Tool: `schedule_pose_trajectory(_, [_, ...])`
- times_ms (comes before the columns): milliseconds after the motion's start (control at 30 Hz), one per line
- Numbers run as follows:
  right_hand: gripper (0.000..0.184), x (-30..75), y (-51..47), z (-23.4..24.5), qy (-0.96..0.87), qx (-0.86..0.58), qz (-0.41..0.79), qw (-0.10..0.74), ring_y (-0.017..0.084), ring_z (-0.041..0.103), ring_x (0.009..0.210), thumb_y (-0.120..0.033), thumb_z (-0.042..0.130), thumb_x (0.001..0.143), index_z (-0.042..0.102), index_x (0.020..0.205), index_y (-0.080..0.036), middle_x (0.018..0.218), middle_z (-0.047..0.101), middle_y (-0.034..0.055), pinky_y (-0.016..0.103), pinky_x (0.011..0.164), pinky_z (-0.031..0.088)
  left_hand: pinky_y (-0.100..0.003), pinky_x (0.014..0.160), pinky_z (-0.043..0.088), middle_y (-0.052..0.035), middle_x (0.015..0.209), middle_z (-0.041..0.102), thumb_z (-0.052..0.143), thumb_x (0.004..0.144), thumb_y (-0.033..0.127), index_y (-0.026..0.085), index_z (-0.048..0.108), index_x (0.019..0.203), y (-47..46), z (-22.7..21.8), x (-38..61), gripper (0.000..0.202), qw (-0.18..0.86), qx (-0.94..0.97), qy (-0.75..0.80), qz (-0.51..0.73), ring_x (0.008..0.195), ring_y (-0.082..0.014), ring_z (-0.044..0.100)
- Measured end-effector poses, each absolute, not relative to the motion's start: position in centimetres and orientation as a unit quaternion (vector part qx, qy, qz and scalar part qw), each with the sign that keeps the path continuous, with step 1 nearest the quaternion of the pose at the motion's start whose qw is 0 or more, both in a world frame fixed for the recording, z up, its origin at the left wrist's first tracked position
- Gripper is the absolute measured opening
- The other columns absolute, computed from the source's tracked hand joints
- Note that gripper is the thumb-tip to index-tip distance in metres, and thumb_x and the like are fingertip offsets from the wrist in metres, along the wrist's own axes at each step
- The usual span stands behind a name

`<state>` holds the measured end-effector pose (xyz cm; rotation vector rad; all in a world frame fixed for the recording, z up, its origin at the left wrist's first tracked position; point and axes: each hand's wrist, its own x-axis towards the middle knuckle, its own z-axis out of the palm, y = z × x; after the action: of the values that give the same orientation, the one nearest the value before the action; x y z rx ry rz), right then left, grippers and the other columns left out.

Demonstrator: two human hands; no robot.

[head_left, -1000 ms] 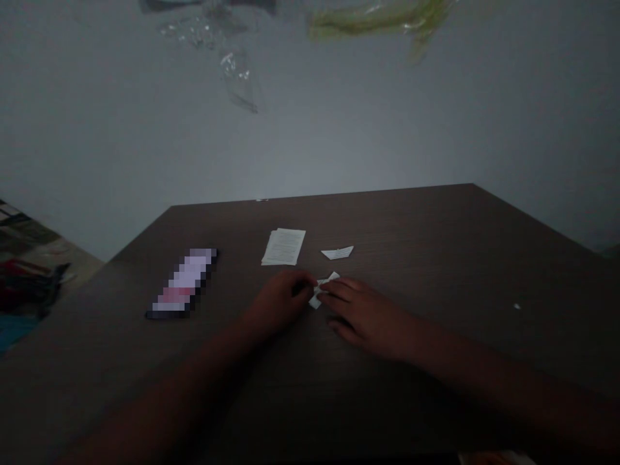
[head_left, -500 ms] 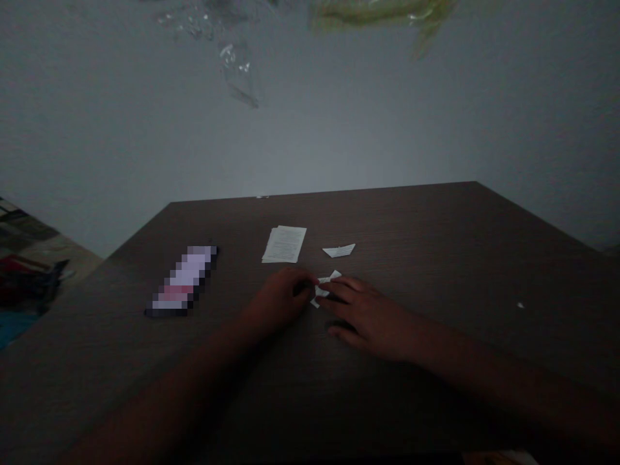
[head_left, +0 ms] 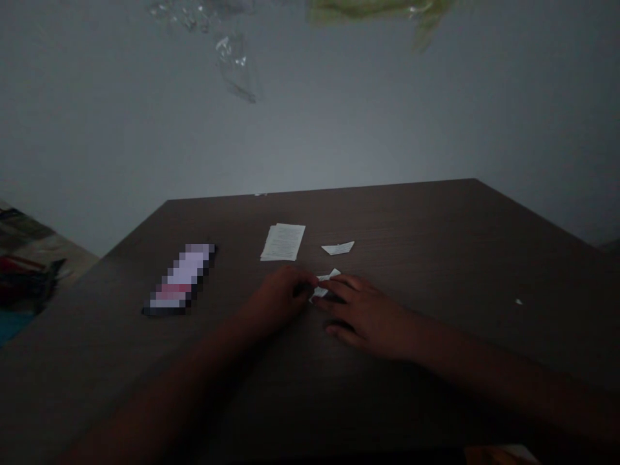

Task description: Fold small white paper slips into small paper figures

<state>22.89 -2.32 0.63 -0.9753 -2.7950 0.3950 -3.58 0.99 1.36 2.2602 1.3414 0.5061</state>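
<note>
A small folded piece of printed paper point(head_left: 321, 291) lies on the table between my hands, partly covered by fingers. My left hand point(head_left: 283, 294) is curled, thumb and fingers closed at the paper's left edge. Spread fingers of my right hand point(head_left: 361, 313) rest on the paper from the right, pressing it on the tabletop. Just beyond them lies a flat, folded paper boat shape point(head_left: 338, 248) with print on it. A stack of small printed sheets point(head_left: 283, 243) sits farther back to the left.
On the left of the brown table point(head_left: 411, 226) lies a phone point(head_left: 181, 278) with a blurred-out screen. A tiny white scrap point(head_left: 518, 301) is at the right. Clear plastic point(head_left: 237, 68) hangs on the grey wall behind. Various items lie beyond the table's left edge.
The fingers of my right hand have shifted slightly left over the folded paper, covering its lower corner more. The whole view has moved a little; the other things stay put.
</note>
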Motion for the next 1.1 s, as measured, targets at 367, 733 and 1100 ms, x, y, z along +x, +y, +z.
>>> schedule_pose_trajectory(367, [0.059, 22.9, -2.3, 0.4, -0.929, -0.330, 0.136, 0.095, 0.047, 0.055, 0.168, -0.044, 0.075, 0.119, 0.070, 0.173, -0.022, 0.184, 0.058, 0.0223, 0.071, 0.137, 0.051, -0.053, 0.124, 0.062, -0.0100, 0.134, 0.089, 0.075, 0.104, 0.010, 0.023, 0.091, 0.120, 1.1, 2.0, -3.5, 0.026, 0.245, 0.839, 0.463, 0.149, 0.131, -0.0320, 0.081])
schedule_pose_trajectory(733, [0.050, 23.2, -1.5, 0.1, -0.935, -0.305, 0.131, 0.120, 0.038, 0.062, 0.167, -0.029, 0.064, 0.123, 0.070, 0.172, -0.019, 0.183, 0.062, 0.0197, 0.064, 0.142, 0.049, -0.063, 0.127, 0.056, -0.0118, 0.140, 0.086, 0.079, 0.104, 0.023, 0.025, 0.085, 0.132, 1.0, 2.7, -4.3, 0.028, 0.254, 0.835, 0.474, 0.118, 0.138, -0.0366, 0.077])
schedule_pose_trajectory(1100, [0.051, 23.1, -2.0, 0.1, -0.928, -0.328, 0.134, 0.114, 0.042, 0.057, 0.169, -0.032, 0.069, 0.120, 0.072, 0.171, -0.023, 0.182, 0.064, 0.0160, 0.069, 0.143, 0.046, -0.057, 0.121, 0.059, -0.0102, 0.134, 0.087, 0.081, 0.105, 0.029, 0.027, 0.085, 0.127, 0.4, 2.5, -3.5, 0.022, 0.229, 0.835, 0.485, 0.120, 0.129, -0.0358, 0.078])
